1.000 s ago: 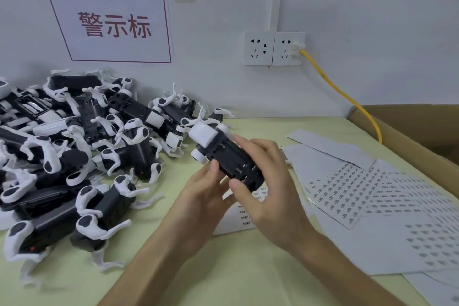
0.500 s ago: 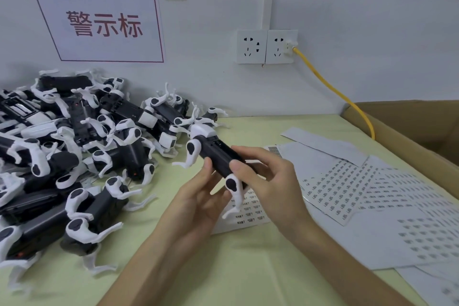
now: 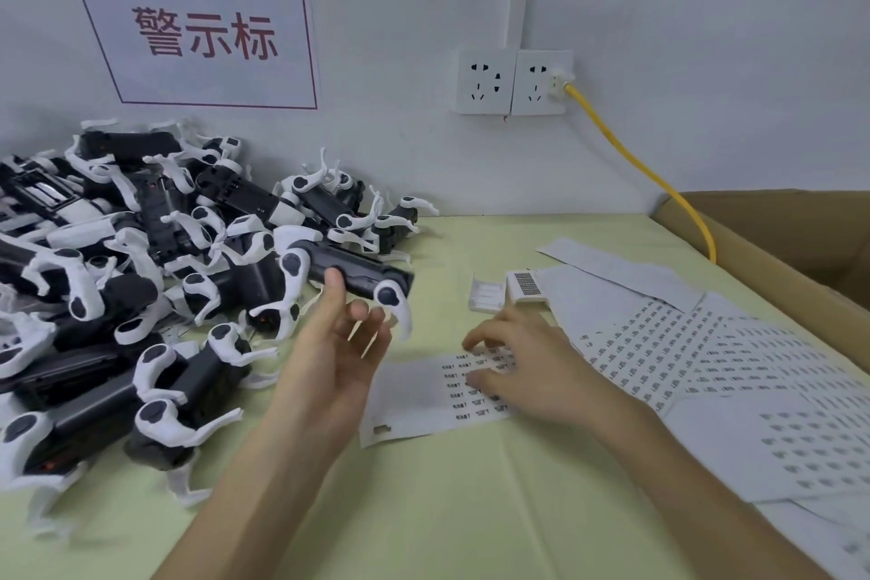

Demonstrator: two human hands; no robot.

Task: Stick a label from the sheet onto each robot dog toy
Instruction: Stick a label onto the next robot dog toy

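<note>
a black robot dog toy with white jointed legs (image 3: 350, 271) is held above the pale green bench (image 3: 471, 509), just right of the heap; it is gripped by the left hand (image 3: 336, 358), thumb laid on its near side and the other fingers curled beneath it among the legs. the toy lies level, its legs hanging down. the right hand (image 3: 532, 372) is laid palm down on a white sheet of small printed labels (image 3: 423, 396) near the middle of the bench, with its fingertips (image 3: 473, 339) on the label rows; whether a label is pinched cannot be told, as the fingers are blurred. a large heap of black and white robot dog toys (image 3: 141, 273) is piled along the left edge and the back left corner, against the wall. more white label sheets (image 3: 706, 367) are spread overlapping toward the right edge. a small white plastic case (image 3: 508, 292) is seen just beyond the right hand. a brown cardboard box (image 3: 777, 250) is set at the right back corner, and a yellow cable (image 3: 635, 160) is run down to it from a white wall socket (image 3: 515, 82). a white sign with red characters (image 3: 202, 33) is fixed to the wall above the heap.
</note>
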